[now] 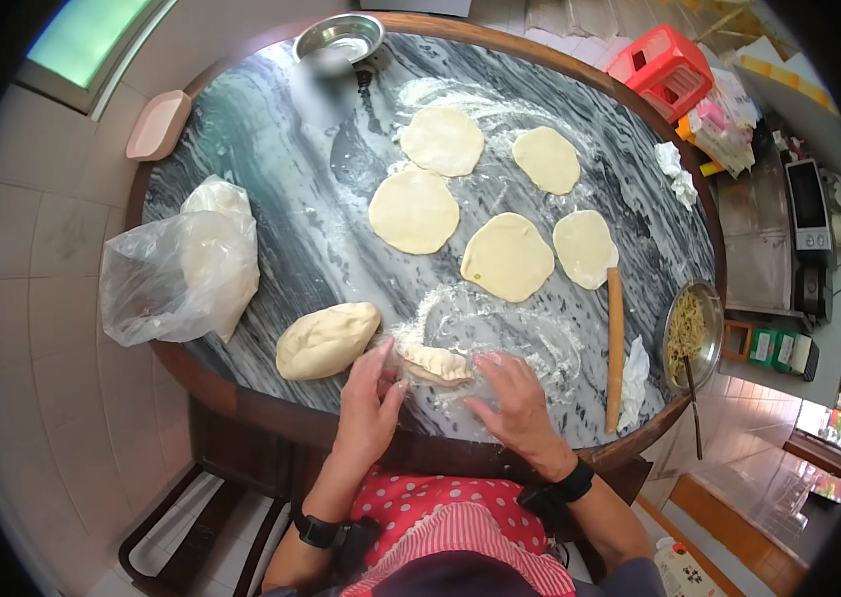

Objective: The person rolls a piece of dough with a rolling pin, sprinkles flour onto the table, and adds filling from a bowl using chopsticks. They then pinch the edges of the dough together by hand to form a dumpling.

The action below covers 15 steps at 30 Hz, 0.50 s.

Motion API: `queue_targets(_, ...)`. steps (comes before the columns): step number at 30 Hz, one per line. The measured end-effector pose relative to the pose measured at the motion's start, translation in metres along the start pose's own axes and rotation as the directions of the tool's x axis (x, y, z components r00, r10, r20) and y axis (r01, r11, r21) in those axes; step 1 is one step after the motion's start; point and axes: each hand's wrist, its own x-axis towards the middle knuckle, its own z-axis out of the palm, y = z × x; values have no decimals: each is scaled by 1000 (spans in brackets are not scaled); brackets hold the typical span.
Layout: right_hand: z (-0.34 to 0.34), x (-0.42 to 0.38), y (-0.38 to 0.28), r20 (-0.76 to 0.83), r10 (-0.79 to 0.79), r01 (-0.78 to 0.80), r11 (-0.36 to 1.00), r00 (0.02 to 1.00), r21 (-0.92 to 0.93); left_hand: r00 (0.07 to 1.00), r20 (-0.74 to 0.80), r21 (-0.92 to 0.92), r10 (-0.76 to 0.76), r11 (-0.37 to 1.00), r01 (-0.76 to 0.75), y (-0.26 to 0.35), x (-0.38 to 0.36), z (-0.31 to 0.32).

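A folded piece of dough with a pleated edge lies on the floured marble tabletop, between my two hands. At its left end is my left hand, thumb and fingers apart. My right hand curves around the right end, its thumb spread from the fingers, with nothing in its grasp. A large lump of dough rests just left of my left hand. Beyond the hands lie several flat dough rounds, the nearest being one with a small greenish spot.
A wooden rolling pin lies on the right, beside crumpled white paper and a metal bowl of shredded filling. Flour in a plastic bag sits at left. A steel bowl and pink tray stand along the far edge.
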Motion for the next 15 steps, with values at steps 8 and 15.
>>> queue_targets(8,18,-4,19,-97,-36,45,995,995,92,989,45,128,142,981,-147,-18,22,-2)
queue_targets(15,25,2,12,-106,7,14,980,994,197,959,12,205,283,938,-280,-22,30,-2)
